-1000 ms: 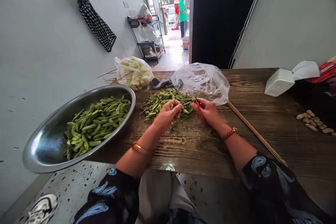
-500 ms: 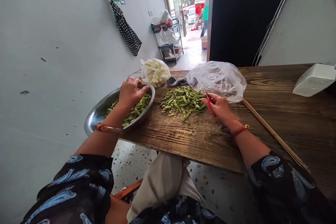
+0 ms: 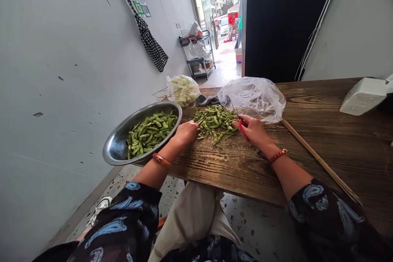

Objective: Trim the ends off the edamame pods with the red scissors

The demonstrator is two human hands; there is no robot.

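A pile of green soybean pods point(image 3: 217, 122) with small trimmings lies on the wooden table. At its left edge is my left hand point(image 3: 186, 132), fingers drawn together at the tips; whatever they hold, if anything, is too small to make out. My right hand point(image 3: 254, 130) grips red-handled scissors point(image 3: 242, 130) at the pile's right side, blades pointing up and away from me. On the left, a steel basin point(image 3: 114, 153) holds many more pods point(image 3: 152, 133) and juts out past the table's edge.
Behind the pile are a bag of pale cauliflower pieces point(image 3: 183, 90), a dark grey cloth point(image 3: 208, 100) and a crumpled clear plastic bag point(image 3: 254, 94). Thin wooden sticks point(image 3: 319, 159) lie on the right of the wooden table point(image 3: 353, 139), near a white box point(image 3: 362, 96).
My left hand has moved right, from above the basin to the left edge of the pod pile. The right hand keeps the scissors in nearly the same place.
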